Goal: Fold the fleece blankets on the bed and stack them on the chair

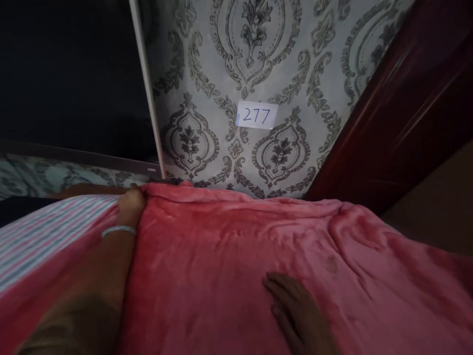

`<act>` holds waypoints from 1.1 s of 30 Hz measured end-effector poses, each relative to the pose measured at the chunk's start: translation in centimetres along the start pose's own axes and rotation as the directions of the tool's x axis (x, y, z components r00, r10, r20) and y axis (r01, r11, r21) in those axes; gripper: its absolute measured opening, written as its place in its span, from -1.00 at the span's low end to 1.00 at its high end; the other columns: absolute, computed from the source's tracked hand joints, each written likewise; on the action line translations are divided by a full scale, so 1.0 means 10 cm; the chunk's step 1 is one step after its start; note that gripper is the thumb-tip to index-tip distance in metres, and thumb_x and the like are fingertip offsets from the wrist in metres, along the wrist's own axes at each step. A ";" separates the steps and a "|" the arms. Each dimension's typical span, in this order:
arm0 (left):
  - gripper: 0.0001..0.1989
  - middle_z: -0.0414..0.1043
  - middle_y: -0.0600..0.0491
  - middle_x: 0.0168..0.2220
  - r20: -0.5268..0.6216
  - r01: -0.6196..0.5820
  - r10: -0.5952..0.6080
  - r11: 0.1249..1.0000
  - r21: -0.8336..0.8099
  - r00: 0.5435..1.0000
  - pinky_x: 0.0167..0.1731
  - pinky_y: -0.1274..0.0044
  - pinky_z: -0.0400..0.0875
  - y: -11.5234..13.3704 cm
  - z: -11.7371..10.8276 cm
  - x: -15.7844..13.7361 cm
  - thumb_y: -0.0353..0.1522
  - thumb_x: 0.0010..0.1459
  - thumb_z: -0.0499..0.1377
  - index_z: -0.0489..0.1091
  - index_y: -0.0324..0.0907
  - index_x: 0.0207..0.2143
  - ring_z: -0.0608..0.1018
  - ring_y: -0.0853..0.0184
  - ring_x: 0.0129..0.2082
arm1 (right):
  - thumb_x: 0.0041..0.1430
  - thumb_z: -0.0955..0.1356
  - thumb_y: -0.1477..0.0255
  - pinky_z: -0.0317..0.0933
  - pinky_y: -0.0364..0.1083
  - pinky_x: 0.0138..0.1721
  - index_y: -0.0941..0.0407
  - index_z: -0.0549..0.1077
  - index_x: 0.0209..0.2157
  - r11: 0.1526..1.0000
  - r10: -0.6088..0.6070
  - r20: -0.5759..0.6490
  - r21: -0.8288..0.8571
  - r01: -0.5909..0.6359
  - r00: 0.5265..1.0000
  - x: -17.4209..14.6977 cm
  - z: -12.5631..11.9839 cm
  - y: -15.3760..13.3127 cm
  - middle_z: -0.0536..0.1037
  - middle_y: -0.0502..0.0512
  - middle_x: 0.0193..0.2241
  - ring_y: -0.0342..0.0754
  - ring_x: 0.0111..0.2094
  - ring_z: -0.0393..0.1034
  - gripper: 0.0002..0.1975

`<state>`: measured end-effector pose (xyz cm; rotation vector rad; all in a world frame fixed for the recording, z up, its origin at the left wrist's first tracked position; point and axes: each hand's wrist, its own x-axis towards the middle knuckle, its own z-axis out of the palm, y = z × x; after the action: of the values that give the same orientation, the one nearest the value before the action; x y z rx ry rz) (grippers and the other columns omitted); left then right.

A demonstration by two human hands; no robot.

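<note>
A plush pink blanket (207, 266) spreads across the lower part of the view, with wrinkles toward its right side. At the blanket's far left corner, my left hand (131, 203) is closed on the edge of the cloth; its fingertips are hidden. A pale bracelet circles that wrist. My right hand (299, 313) lies palm down on the blanket nearer to me, its fingers stretched out. To the left of my left arm shows a striped cloth (55, 229) in white, pink and grey, partly covered by the blanket.
A large dark screen (74, 74) stands at the upper left. Behind the blanket rises a patterned wall (207, 98) bearing a paper label (256, 115) marked 277. A glossy dark red wooden frame (377, 113) slants along the right.
</note>
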<state>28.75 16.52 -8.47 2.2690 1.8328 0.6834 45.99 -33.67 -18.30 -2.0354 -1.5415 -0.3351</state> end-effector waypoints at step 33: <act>-0.46 0.49 -0.25 0.06 -0.072 -0.363 0.369 0.928 0.082 0.927 0.01 0.28 0.43 0.57 0.28 -0.04 -0.42 0.22 -0.06 0.25 -0.31 0.24 0.55 0.03 0.04 | 0.19 0.18 0.56 0.31 0.05 0.07 0.15 0.49 -0.03 0.968 0.227 -0.271 -0.039 -0.247 0.935 2.39 0.39 1.14 0.44 0.30 -0.01 0.12 0.05 0.36 -0.61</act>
<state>34.99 15.18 -8.87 2.7014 1.4926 0.7930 63.54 -14.37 -12.45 -2.1062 -1.1243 -0.5500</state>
